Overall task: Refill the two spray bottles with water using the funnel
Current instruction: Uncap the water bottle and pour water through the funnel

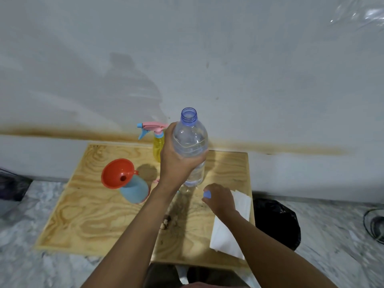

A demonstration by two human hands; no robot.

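While the left hand (176, 161) grips the water bottle (190, 138), the right hand (220, 199) pinches its blue cap (207, 194).

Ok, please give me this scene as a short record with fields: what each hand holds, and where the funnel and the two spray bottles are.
left hand: grips the clear water bottle, upright, uncapped
right hand: pinches the blue cap
funnel: orange, seated in the neck of the blue spray bottle
yellow spray bottle: behind the left hand, pink trigger head on
surface: plywood board
also there: white tissues at the board's right edge
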